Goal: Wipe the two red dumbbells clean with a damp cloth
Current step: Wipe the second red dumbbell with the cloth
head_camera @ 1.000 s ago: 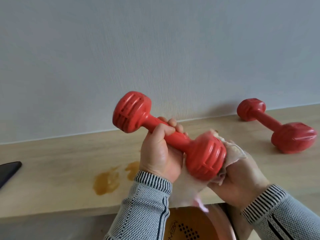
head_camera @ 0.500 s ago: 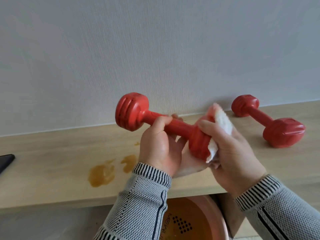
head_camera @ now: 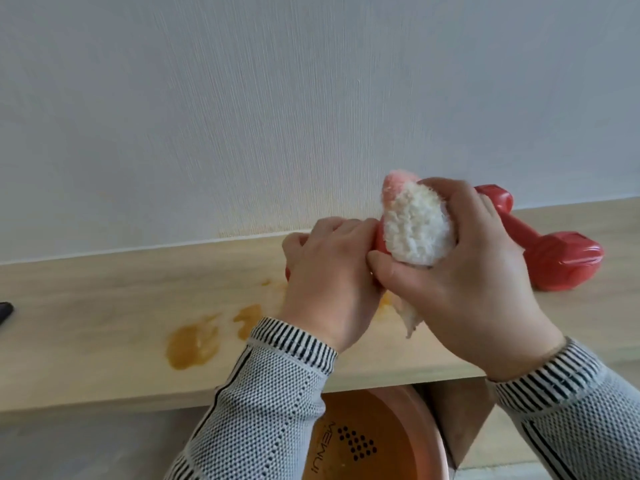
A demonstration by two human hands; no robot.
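1. The left hand is curled tight around the held dumbbell. We see the back of this hand, with the knuckles up and the sleeve pointing down toward 7 o'clock.

2. The right hand is wrapped around a white fluffy cloth and squeezes it onto one end of the held dumbbell. The thumb lies under the cloth and the fingers curl over the top. The arm comes in from 5 o'clock.

3. The two hands touch each other in the middle, above the wooden shelf.

4. The held dumbbell is almost all hidden. Only a small red bit shows between the left hand and the cloth, and a tiny red edge peeks out at 9 o'clock of the left hand. Its other end cannot be seen.

5. The cloth has a pink part at its top, at 12 o'clock. A loose corner hangs down under the right hand.

6. The second dumbbell lies on the shelf at 3 o'clock of the hands, next to the wall. The right hand covers part of its bar and its far end.

7. Brown wet spots sit on the shelf at 8 o'clock of the left hand.

8. An orange bowl is under the shelf at 6 o'clock, partly hidden by the sleeves and cut off at the bottom.

9. A dark thing at 9 o'clock is cut off by the edge, so what it is cannot be told.
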